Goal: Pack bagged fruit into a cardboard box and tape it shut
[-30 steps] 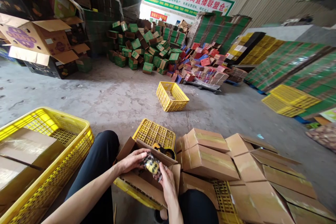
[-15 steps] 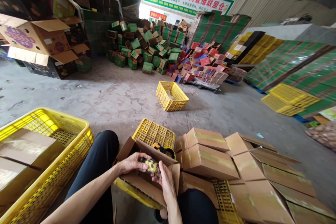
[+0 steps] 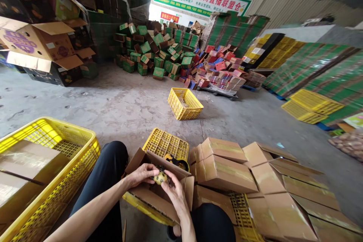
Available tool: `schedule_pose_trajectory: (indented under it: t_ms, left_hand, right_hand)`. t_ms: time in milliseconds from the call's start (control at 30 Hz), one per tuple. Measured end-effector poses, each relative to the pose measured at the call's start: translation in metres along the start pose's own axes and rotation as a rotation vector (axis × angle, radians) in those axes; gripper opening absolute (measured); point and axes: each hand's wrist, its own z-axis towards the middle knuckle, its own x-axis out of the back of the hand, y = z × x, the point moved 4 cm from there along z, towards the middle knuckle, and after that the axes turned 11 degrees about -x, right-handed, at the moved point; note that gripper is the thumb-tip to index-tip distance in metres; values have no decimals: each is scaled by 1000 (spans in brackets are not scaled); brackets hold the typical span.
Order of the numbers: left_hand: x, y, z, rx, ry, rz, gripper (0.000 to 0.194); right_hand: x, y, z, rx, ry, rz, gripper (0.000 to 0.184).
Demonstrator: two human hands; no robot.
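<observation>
Between my two hands is a rounded, pale yellow, fruit-like thing (image 3: 161,178) with dark patches; its exact kind I cannot make out. My left hand (image 3: 143,174) grips it from the left with bent fingers. From the other side, my right hand (image 3: 174,189) closes its fingers and thumb on it. Both hands are over an open cardboard box (image 3: 161,201), whose inside is mostly hidden by them. Just beyond the box, a yellow and black tool (image 3: 178,162), partly covered, rests on a yellow crate (image 3: 164,141).
A large yellow crate (image 3: 87,140) holding cardboard boxes (image 3: 31,159) stands at my left. To my right are several taped cartons (image 3: 227,170). Ahead on the floor sits another yellow crate (image 3: 185,111), with heaps of green boxes (image 3: 159,72) and red boxes (image 3: 221,66) behind it.
My hands have turned the yellow thing slightly. My right hand's fingers have moved up and over it, and it sits a little further left.
</observation>
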Motion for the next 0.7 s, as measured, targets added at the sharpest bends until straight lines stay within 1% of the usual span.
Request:
schedule_pose_trajectory:
  t_ms: [100,167,233,300,400,467,533,633,700]
  left_hand:
    - [-2,-1,-1,21,-37,-22,57]
    - [-3,-3,-1,47,-43,-64,64]
    - [-3,-5,0,60,-22,-116,70]
    - [-2,-6,2,47,4,-150,71]
    - [-2,-7,3,27,-35,-128,70]
    - [-1,-7,4,8,-72,-83,74]
    - [-1,-5,4,-23,-93,-45,76]
    - [-4,1,1,-68,-143,-13,65]
    - [-8,6,-2,-86,-191,-7,59]
  right_hand:
    - [-2,-1,0,-18,-52,-17,64]
    - [-2,0,3,-37,-49,0,64]
    - [-1,2,7,-55,-26,10,65]
    - [2,5,10,-73,19,7,66]
    - [7,9,12,-137,101,5,68]
    - [8,11,11,-188,128,30,69]
    - [4,8,7,-212,105,115,67]
    - [-5,-5,-3,-191,3,311,56]
    - [-10,-14,-9,-175,-60,388,51]
